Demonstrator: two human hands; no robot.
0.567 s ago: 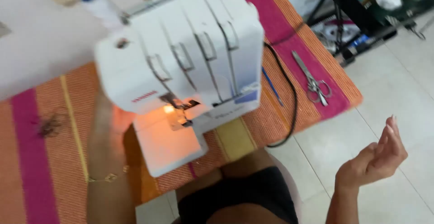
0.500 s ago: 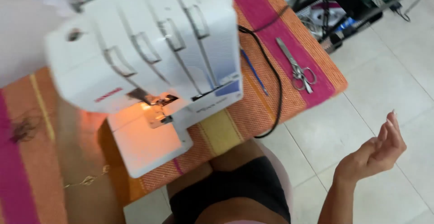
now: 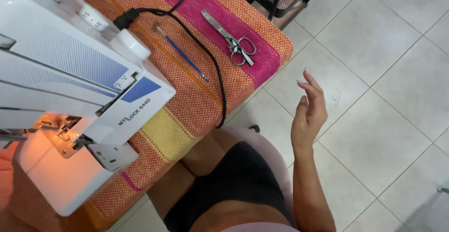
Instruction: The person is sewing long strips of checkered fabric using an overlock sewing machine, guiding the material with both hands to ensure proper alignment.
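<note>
Right hand point(image 3: 308, 112): raised over the tiled floor, fingers loosely spread, holding nothing, beside the table edge.
Left hand: out of view.
Scissors point(image 3: 231, 39): nearest, flat on the striped cloth point(image 3: 206, 101).
Blue brush point(image 3: 182, 54): beside the black cord point(image 3: 213, 68).
Sewing machine point(image 3: 70, 87): at left, lamp lit.

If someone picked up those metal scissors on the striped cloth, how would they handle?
The scissors look all metal, so probably stiff and fairly heavy for their size. Lying flat and closed on the woven cloth, they seem unlikely to roll or slide. The smooth blades may feel slippery.
</note>
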